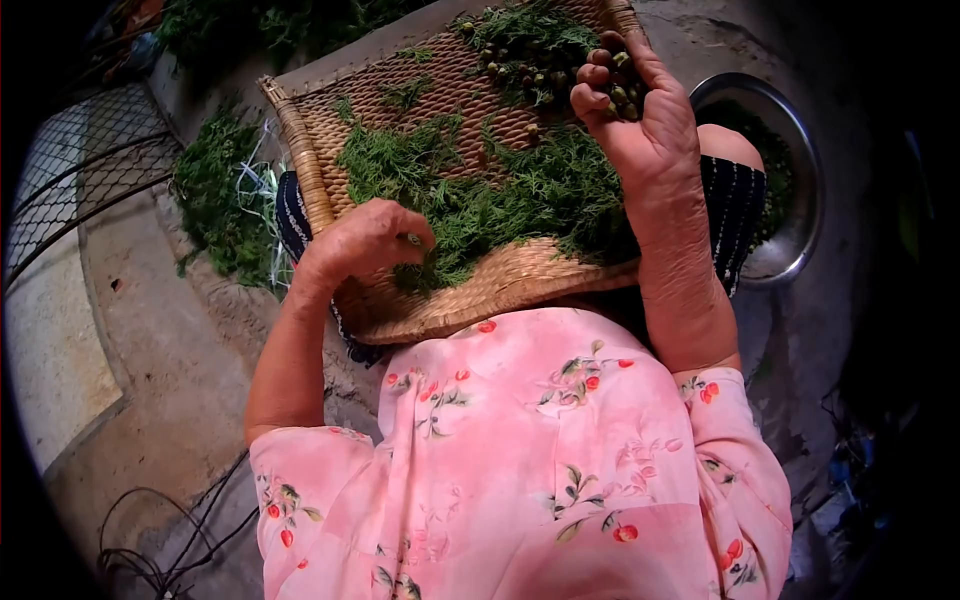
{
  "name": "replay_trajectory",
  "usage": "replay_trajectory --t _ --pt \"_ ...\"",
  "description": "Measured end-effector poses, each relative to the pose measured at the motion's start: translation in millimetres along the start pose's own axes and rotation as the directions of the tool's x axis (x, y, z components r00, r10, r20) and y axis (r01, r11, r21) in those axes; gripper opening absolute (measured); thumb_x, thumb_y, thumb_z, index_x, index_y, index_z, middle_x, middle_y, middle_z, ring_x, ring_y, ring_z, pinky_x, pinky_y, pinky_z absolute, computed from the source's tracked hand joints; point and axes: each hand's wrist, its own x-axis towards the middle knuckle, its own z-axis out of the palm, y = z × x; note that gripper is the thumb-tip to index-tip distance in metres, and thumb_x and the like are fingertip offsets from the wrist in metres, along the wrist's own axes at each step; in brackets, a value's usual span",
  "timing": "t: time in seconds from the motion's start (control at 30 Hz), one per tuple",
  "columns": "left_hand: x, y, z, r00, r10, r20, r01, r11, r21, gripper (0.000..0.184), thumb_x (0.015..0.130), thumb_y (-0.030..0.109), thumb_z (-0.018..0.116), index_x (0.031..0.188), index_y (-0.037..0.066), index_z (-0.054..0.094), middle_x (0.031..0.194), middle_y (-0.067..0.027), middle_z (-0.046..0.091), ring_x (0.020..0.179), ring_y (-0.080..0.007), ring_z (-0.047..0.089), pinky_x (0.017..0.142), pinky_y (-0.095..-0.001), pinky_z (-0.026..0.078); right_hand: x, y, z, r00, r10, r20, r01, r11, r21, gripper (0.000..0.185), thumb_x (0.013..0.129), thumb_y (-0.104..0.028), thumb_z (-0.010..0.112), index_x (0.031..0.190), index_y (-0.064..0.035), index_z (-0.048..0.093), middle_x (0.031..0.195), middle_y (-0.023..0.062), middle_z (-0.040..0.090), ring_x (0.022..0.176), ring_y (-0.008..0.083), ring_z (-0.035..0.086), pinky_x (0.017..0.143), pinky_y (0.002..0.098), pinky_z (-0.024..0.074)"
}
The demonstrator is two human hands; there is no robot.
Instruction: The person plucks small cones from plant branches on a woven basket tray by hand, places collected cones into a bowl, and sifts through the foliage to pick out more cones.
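A woven wicker tray rests across my lap, with feathery green conifer sprigs spread over it. My left hand is closed over the tray's left side, by the sprigs. Between its fingertips shows a small greenish cone, partly hidden. Raised over the tray's right edge, my right hand has its palm up and fingers curled around several small green-brown cones. More small cones lie among sprigs at the tray's far right.
A round metal bowl with green bits in it stands on the ground to the right, partly behind my knee. Heaps of green sprigs lie left of the tray and beyond it. Wire mesh is at left; black cables lie at lower left.
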Motion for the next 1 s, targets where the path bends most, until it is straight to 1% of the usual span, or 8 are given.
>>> replay_trajectory --t 0.2,0.3,0.67,0.77,0.83,0.9,0.97,1.0 --pt "44 -22 8 0.921 -0.071 -0.384 0.132 0.982 0.135 0.015 0.073 0.015 0.065 0.085 0.006 0.063 0.075 -0.0109 0.062 0.072 -0.0276 0.061 0.064 -0.0366 0.048 1 2 0 1.000 0.014 -0.008 -0.014 1.000 0.007 0.025 0.091 -0.021 0.052 0.109 -0.0035 0.050 0.093 0.0073 0.050 0.078 0.0175 0.046 0.057 0.0306 0.0397" --pt "54 -36 23 0.901 -0.154 -0.406 0.290 0.909 0.299 0.016 0.072 0.017 0.066 0.084 0.008 0.060 0.076 -0.0108 0.062 0.074 -0.0293 0.060 0.064 -0.0388 0.047 0 2 -1 1.000 -0.002 0.010 0.001 1.000 0.030 0.025 0.091 -0.021 0.052 0.108 -0.0033 0.050 0.091 0.0073 0.050 0.077 0.0176 0.046 0.056 0.0304 0.0396" --pt "61 -41 29 0.868 -0.127 -0.479 0.254 0.944 0.209 0.019 0.077 0.017 0.061 0.093 0.012 0.054 0.080 -0.0112 0.063 0.076 -0.0301 0.061 0.065 -0.0405 0.047 -1 5 4 1.000 -0.010 0.005 0.010 1.000 -0.005 0.025 0.092 -0.022 0.052 0.107 -0.0026 0.051 0.091 0.0069 0.049 0.076 0.0174 0.045 0.057 0.0303 0.0397" --pt "60 -38 17 0.558 -0.228 -0.798 0.278 0.957 -0.079 0.012 0.082 0.017 0.058 0.092 0.011 0.057 0.067 -0.0087 0.059 0.063 -0.0262 0.058 0.061 -0.0364 0.046 -1 5 5 1.000 -0.025 -0.013 0.025 1.000 -0.011 0.025 0.092 -0.022 0.052 0.107 -0.0023 0.051 0.091 0.0067 0.049 0.076 0.0171 0.045 0.057 0.0301 0.0397" --pt "59 -39 12 0.597 -0.049 -0.801 -0.154 0.973 -0.174 0.011 0.082 0.016 0.061 0.089 0.008 0.060 0.059 -0.0007 0.052 0.053 -0.0142 0.051 0.050 -0.0294 0.042 -1 5 4 0.999 -0.028 -0.023 0.028 0.999 -0.016 0.025 0.092 -0.022 0.052 0.107 -0.0022 0.051 0.091 0.0066 0.049 0.076 0.0171 0.045 0.057 0.0300 0.0397" --pt "48 -24 7 0.934 -0.223 -0.281 -0.025 0.741 -0.671 0.010 0.082 0.016 0.062 0.087 0.007 0.062 0.059 0.0056 0.047 0.051 -0.0044 0.042 0.044 -0.0225 0.034 1 5 2 0.999 -0.027 -0.023 0.026 0.999 -0.021 0.026 0.092 -0.023 0.052 0.108 -0.0025 0.051 0.091 0.0068 0.049 0.077 0.0170 0.045 0.056 0.0299 0.0398" --pt "50 -16 15 0.977 -0.183 -0.112 0.080 0.797 -0.599 0.010 0.083 0.014 0.061 0.089 0.006 0.061 0.061 0.0024 0.050 0.054 -0.0072 0.044 0.047 -0.0223 0.037 3 5 -1 1.000 -0.021 -0.017 0.021 0.999 -0.031 0.024 0.090 -0.024 0.054 0.103 -0.0035 0.054 0.088 0.0056 0.051 0.075 0.0175 0.047 0.057 0.0304 0.0404" --pt "60 -36 30 0.937 -0.119 -0.327 -0.011 0.929 -0.369 0.012 0.082 0.012 0.060 0.092 0.005 0.060 0.066 -0.0008 0.053 0.059 -0.0105 0.048 0.054 -0.0250 0.040 4 5 -2 1.000 -0.015 -0.012 0.015 0.999 -0.040 0.023 0.089 -0.025 0.056 0.099 -0.0046 0.057 0.085 0.0045 0.054 0.074 0.0179 0.049 0.057 0.0309 0.0410"
